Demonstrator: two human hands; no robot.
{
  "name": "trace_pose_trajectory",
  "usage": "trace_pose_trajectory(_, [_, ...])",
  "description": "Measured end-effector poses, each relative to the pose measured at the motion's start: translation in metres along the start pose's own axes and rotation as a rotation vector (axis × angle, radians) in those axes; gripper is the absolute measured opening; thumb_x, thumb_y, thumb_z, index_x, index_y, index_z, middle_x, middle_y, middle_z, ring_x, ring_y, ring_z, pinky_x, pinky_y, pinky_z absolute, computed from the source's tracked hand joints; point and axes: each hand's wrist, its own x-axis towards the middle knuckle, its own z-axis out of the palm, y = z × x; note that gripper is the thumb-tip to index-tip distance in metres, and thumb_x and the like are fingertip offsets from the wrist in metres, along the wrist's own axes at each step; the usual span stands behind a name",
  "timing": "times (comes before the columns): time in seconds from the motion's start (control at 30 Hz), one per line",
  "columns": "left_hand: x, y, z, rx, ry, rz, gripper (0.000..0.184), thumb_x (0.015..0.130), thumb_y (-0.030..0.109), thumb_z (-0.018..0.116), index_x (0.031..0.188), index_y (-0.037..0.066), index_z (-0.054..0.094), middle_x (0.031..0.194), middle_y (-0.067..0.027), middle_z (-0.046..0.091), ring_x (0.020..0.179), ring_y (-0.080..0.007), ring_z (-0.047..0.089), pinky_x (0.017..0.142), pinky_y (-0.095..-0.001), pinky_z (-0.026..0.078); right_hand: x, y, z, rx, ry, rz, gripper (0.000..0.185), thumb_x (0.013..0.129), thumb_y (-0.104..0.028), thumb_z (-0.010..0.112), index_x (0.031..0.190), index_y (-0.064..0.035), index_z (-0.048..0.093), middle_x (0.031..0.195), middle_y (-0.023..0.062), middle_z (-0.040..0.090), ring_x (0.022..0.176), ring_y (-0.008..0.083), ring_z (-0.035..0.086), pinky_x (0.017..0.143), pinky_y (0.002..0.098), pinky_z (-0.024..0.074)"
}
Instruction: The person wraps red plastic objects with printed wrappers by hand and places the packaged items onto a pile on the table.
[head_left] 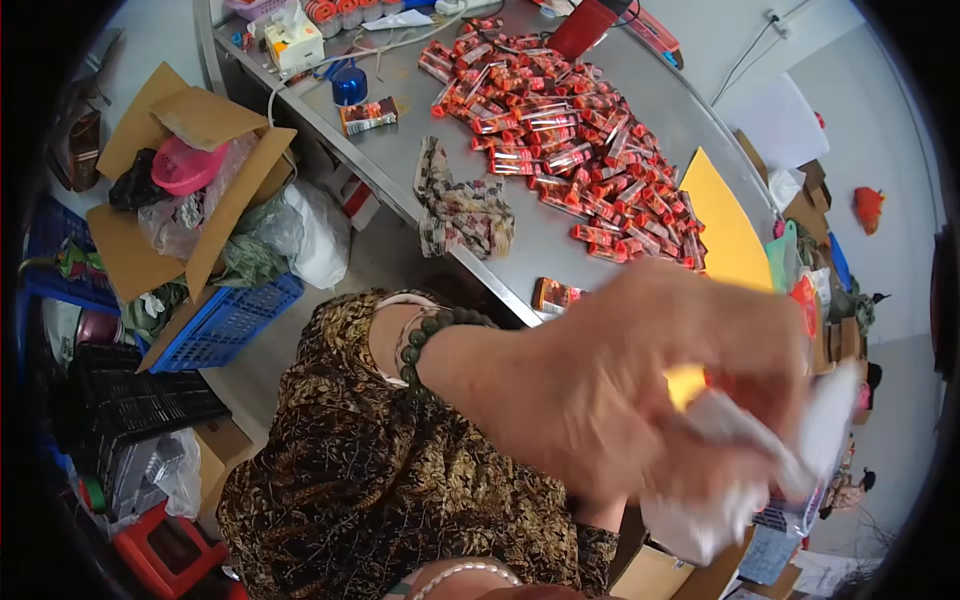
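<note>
My left hand (pixel 610 390) is raised close to the camera, wearing a green bead bracelet (pixel 415 345). Its blurred fingers curl around a crumpled white tissue or cloth (pixel 745 430), and I cannot tell which it is. Of my right arm only a sliver of wrist (pixel 604 514) shows below the left hand, with a patterned cuff; its fingers are hidden. Beyond them, a heap of small red-and-clear packaged items (pixel 570 120) lies on the metal table (pixel 390 165). A floral cloth (pixel 465 205) is bunched at the table's near edge.
A blue round-lidded container (pixel 349 87) and a loose packet (pixel 369 116) are on the table's left part. A yellow sheet (pixel 725 220) lies right of the heap. An open carton (pixel 120 245), a blue crate (pixel 225 320) and a red stool (pixel 170 540) stand on the left.
</note>
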Motion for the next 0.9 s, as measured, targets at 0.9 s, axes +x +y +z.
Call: trace_pose_trajectory(0.9, [0.007,-0.036,0.072,-0.52,-0.306,0.036,0.015,0.082,0.009,0.068,0.093,0.002,0.062,0.085,-0.009,0.063,0.079,-0.0153,0.062,0.063,-0.0279,0.05,0.004,-0.032,0.003,0.03,0.039,0.069,0.003,0.084,0.0,0.061,0.086,0.0,0.059,0.07,0.0094,0.059,0.064,0.0124,0.056,0.064,0.0248,0.0464])
